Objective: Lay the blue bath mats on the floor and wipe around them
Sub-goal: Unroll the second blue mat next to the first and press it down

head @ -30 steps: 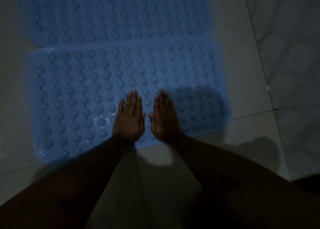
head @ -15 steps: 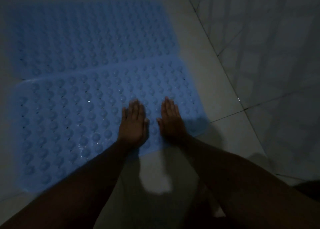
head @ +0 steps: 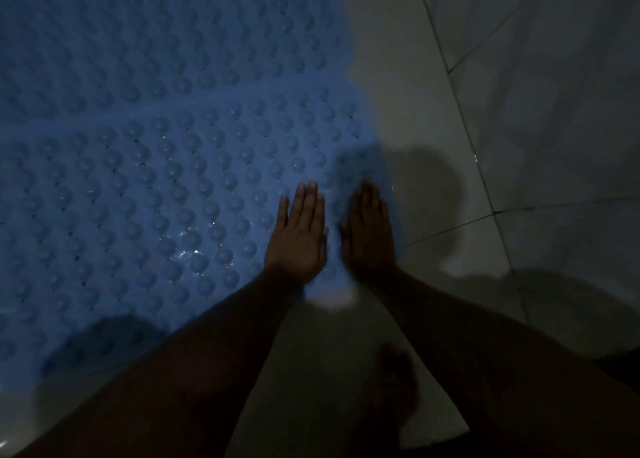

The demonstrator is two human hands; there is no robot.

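**Mats down, wiping not yet begun**

Two blue rubbery bath mats studded with round bumps lie flat on the pale tiled floor (head: 433, 118). The near mat (head: 166, 208) fills the left and middle of the view; the far mat (head: 166, 31) lies just beyond it, their long edges touching or slightly overlapping along a seam. The left hand (head: 298, 239) and the right hand (head: 369, 236) rest palm-down, fingers straight and together, gripping nothing, on the near mat's near right corner. By the look of it the laying is done or nearly so, with the hands pressing the corner flat. Wiping around the mats appears still to do; no cloth is in view. A few wet glints show on the near mat. No brand, label or writing can be read in the dim light.
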